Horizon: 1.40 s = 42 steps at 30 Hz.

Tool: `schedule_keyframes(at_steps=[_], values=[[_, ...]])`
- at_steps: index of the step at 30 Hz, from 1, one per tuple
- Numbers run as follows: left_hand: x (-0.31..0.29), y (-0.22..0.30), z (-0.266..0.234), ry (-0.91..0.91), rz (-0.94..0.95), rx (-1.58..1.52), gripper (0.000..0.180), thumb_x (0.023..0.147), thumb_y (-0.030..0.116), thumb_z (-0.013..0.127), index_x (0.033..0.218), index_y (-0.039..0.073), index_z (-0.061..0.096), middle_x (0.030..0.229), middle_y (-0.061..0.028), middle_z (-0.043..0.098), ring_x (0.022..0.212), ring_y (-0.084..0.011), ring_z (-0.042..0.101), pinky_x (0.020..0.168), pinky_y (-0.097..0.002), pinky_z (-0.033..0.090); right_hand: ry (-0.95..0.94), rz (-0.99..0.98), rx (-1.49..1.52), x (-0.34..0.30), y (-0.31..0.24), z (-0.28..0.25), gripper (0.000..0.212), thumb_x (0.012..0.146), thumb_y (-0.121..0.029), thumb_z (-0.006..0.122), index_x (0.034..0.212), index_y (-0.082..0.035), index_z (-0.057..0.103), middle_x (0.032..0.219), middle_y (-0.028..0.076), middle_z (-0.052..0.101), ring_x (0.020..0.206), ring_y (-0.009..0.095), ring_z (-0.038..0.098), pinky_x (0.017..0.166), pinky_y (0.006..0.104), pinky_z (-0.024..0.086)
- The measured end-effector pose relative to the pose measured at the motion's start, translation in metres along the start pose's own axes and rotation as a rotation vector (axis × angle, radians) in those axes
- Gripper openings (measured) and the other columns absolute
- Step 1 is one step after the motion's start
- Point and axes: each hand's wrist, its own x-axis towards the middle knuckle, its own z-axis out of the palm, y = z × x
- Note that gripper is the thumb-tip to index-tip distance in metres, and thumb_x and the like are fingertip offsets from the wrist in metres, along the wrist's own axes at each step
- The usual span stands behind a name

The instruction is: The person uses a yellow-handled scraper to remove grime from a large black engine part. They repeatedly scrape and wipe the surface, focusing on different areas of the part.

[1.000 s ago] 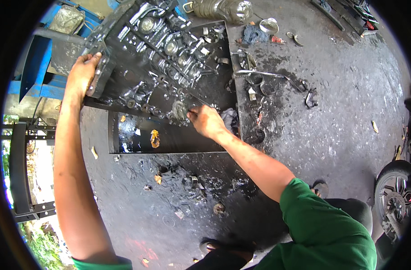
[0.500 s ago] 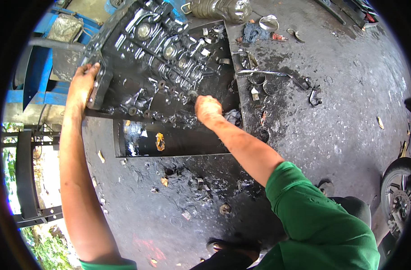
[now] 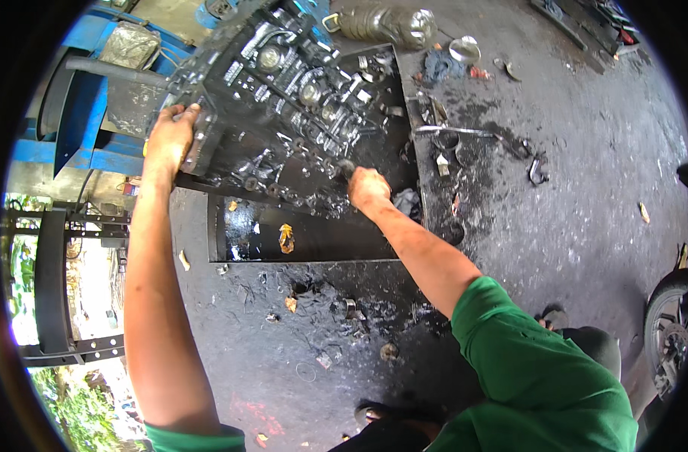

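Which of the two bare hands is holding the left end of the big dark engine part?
The left hand: it grips the left end of the engine part. The right hand is curled, farther right; whether it holds anything is unclear.

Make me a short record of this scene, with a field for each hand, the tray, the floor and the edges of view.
Left hand: the hand grips the near left end of a dark metal engine part
Right hand: the hand is curled over the tray; whether it holds anything is unclear
Tray: dark, rectangular tray, with an orange-yellow scrap inside
Floor: clear plastic bottle lying down; bluish cloth
Left edge: blue metal frame
Right edge: spoked wheel
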Motion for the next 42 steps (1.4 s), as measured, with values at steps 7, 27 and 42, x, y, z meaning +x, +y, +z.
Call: schedule_keyframes(at_steps=[7, 27, 42], values=[[0.003, -0.002, 0.001, 0.005, -0.035, 0.124, 0.068, 0.090, 0.057, 0.053, 0.140, 0.010, 0.051, 0.135, -0.0190, 0.058, 0.130, -0.0335, 0.052, 0.112, -0.0420, 0.032, 0.046, -0.080, 0.029, 0.000, 0.010, 0.008, 0.030, 0.095, -0.031, 0.056, 0.107, -0.008, 0.070, 0.101, 0.026, 0.068, 0.102, 0.041, 0.064, 0.089, 0.0474, 0.052], [-0.013, 0.016, -0.003, 0.043, -0.019, 0.071, 0.066, 0.090, 0.050, 0.057, 0.136, 0.002, 0.053, 0.130, -0.0242, 0.060, 0.127, -0.0350, 0.054, 0.108, -0.0386, 0.038, 0.036, -0.025, -0.050, -0.001, 0.004, 0.013, 0.034, 0.094, -0.033, 0.057, 0.105, -0.004, 0.072, 0.103, 0.022, 0.070, 0.102, 0.038, 0.067, 0.090, 0.0445, 0.054], [0.002, -0.001, -0.001, 0.017, 0.015, 0.044, 0.067, 0.089, 0.051, 0.059, 0.138, 0.005, 0.053, 0.131, -0.0219, 0.060, 0.125, -0.0319, 0.056, 0.105, -0.0366, 0.040, -0.104, 0.032, -0.055, -0.003, 0.028, 0.023, 0.032, 0.099, -0.034, 0.048, 0.121, -0.018, 0.064, 0.101, 0.022, 0.070, 0.097, 0.041, 0.067, 0.087, 0.0486, 0.054]])
